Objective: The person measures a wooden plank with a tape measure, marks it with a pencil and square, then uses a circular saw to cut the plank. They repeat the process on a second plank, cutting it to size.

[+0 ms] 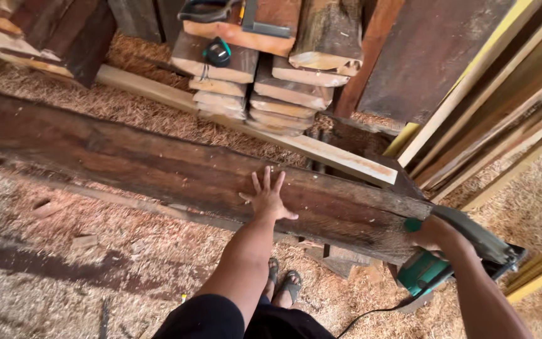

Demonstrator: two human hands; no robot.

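A long, dark, rough wooden plank lies across the view from upper left to lower right. My left hand rests flat on its top face with fingers spread, near the plank's right part. My right hand grips the handle of a green and black electric power tool that sits at the plank's right end. A black cord runs from the tool down to the floor.
Sawdust and shavings cover the floor. Stacked short planks with a tape measure on top stand behind the plank. Long boards lean at the right. A pale batten lies behind. My sandalled feet stand below.
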